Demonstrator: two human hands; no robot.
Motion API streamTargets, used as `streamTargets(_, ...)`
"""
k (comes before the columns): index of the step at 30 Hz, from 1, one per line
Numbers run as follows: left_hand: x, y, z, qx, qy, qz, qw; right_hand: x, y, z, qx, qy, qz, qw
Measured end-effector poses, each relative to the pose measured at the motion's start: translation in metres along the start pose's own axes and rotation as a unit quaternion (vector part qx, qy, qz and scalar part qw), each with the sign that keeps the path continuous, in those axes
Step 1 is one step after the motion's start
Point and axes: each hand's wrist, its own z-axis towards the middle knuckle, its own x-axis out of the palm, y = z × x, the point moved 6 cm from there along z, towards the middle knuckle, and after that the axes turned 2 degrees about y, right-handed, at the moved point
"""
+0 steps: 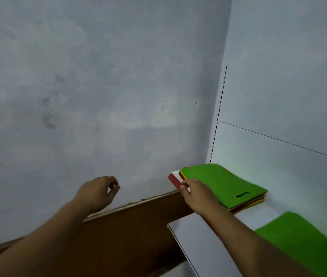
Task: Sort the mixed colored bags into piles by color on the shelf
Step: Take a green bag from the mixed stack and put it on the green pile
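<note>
A: Largest first. Grey-blue wall (98, 76), mottled, fills the left and far side. White back panel (288, 76) on the right, one seam line across it.
B: Below the wall?
A: Brown board (128, 226), slanting from near left up toward the right. Then the white shelf (194, 242), near right, its corner jutting left.
B: Bags?
A: One green bag (302, 238) lies flat on the shelf, near right, blurred. Farther back, a stack of bags (246, 203) at the foot of the back panel. Red, orange and yellow edges show, and the top green bag (224, 180) has a dark handle slot at its right end.
B: Touching?
A: Apart. A strip of white surface lies between them.
B: Hands?
A: Right hand (196, 191) is at the stack's near left corner, fingertips on the top green bag, thumb against a red-and-white edge (173, 180) below. Its back faces the camera, so I cannot tell whether it pinches or only rests. Left hand (96, 191) hangs in the air before the wall, well left of the stack, fingers loosely curled, holding nothing.
B: Smallest?
A: Slotted strip (218, 112), dashed black, up the panel's left edge.
</note>
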Motion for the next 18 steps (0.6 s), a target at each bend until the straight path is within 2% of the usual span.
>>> streamTargets(5, 0.006, -0.015, 0.084, 0.023, -0.01, -0.012, 1.0, 0.004, -0.032, 0.072, 0.007, -0.001, 0.002, 1.0)
streamTargets(10, 0.029, -0.061, 0.172, 0.081, -0.008, -0.039, 0.996, -0.014, -0.098, 0.108, 0.046, -0.028, -0.008, 0.999)
streamTargets(14, 0.064, -0.11, 0.245, 0.147, 0.01, -0.083, 0.986, -0.029, -0.166, 0.107, 0.122, -0.069, -0.039, 0.989)
streamTargets(18, 0.109, -0.162, 0.304, 0.221, 0.053, -0.138, 0.964, -0.037, -0.222, 0.085, 0.229, -0.076, -0.063, 0.968)
